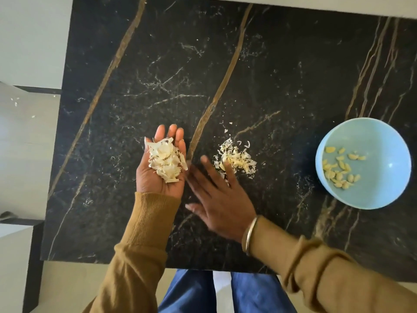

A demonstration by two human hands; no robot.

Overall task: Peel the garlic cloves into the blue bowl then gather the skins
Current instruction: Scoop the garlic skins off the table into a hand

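The left hand [151, 182] is turned palm up with its fingers loosely straight, cradling a heap of skins [165, 162] on the palm. Just to its right, the right hand [222, 204] is spread flat, palm down over the table [158, 75]. Its fingertips reach into a second pile [238, 159] of skins. The bowl [383, 136] sits well to the right of that hand, holding the peeled cloves [338, 170].
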